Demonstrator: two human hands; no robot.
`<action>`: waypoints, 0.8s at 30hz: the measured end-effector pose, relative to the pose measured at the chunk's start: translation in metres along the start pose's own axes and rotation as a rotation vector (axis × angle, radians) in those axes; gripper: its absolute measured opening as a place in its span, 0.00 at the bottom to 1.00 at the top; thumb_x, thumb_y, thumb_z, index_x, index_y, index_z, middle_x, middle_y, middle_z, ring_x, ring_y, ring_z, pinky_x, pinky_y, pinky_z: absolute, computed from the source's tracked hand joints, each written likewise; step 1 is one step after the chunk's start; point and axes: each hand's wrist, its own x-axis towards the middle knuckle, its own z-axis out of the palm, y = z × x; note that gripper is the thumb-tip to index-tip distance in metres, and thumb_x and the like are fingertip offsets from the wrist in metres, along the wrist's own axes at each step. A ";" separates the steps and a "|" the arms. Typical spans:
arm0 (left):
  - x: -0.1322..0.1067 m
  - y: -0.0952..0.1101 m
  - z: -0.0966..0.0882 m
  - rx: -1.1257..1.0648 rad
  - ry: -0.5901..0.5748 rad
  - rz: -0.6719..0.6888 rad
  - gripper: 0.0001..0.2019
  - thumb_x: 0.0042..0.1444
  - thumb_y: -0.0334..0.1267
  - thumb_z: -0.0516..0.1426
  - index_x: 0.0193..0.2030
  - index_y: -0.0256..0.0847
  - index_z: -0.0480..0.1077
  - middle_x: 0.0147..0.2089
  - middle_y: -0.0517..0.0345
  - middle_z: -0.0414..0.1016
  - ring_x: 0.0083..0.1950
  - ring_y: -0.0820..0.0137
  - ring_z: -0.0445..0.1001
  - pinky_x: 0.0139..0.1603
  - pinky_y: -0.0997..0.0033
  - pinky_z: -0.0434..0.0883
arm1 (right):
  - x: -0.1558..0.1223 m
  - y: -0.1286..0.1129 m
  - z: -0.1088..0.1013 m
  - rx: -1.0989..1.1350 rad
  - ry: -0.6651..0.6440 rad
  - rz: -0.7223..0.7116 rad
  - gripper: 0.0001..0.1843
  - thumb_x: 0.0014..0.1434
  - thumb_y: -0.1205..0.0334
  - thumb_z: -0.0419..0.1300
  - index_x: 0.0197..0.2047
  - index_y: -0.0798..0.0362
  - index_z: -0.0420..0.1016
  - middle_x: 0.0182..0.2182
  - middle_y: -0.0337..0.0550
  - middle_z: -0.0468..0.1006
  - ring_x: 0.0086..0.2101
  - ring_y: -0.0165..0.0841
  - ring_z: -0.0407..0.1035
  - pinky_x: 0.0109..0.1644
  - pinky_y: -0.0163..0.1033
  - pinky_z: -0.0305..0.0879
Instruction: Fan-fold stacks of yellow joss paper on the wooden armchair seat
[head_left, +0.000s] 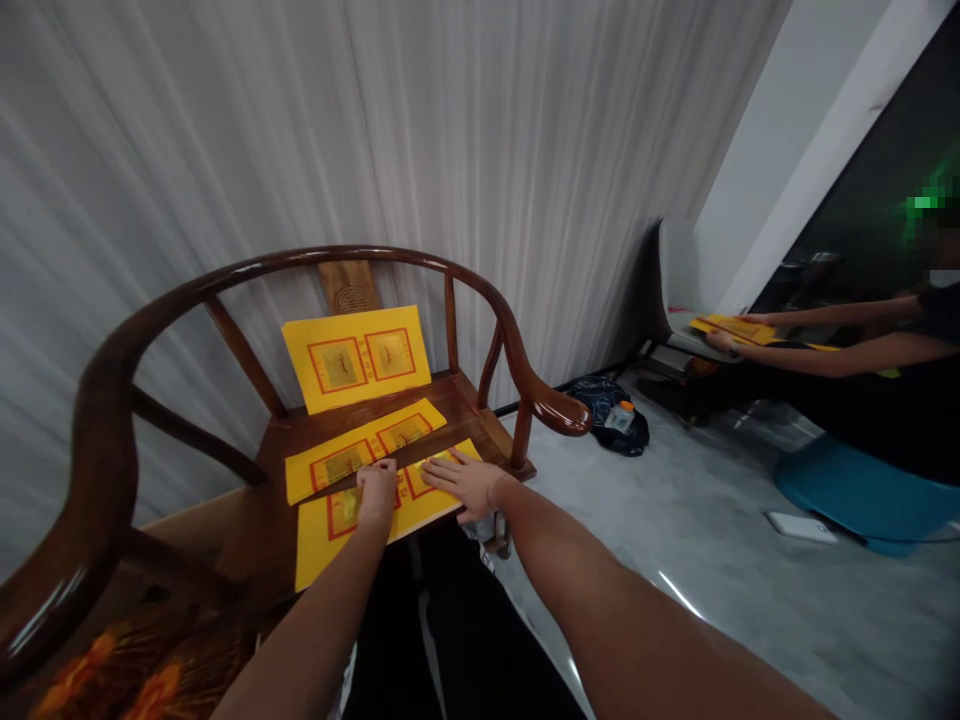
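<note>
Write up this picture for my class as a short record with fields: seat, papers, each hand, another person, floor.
Seat: wooden armchair with a curved rail
Papers: three yellow portions on it, printed in red: near, middle, back; the back one appears propped up
Left hand: left hand curled over the near portion; grip unclear
Right hand: right hand spread flat on the near portion
Another person: at right, hands on yellow paper
Floor: dark bag, with an orange-capped bottle at it

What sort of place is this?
Probably an indoor sitting area, in a home or shop; I can't tell which. A wooden armchair, a grey chair and a blue seat suggest it.
</note>
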 end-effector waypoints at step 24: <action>0.002 -0.002 0.009 -0.116 0.028 0.014 0.17 0.70 0.35 0.51 0.61 0.30 0.68 0.44 0.40 0.77 0.43 0.57 0.76 0.43 0.61 0.64 | -0.003 -0.004 -0.008 0.005 -0.063 0.034 0.61 0.61 0.47 0.69 0.81 0.64 0.39 0.79 0.66 0.44 0.78 0.51 0.38 0.80 0.62 0.34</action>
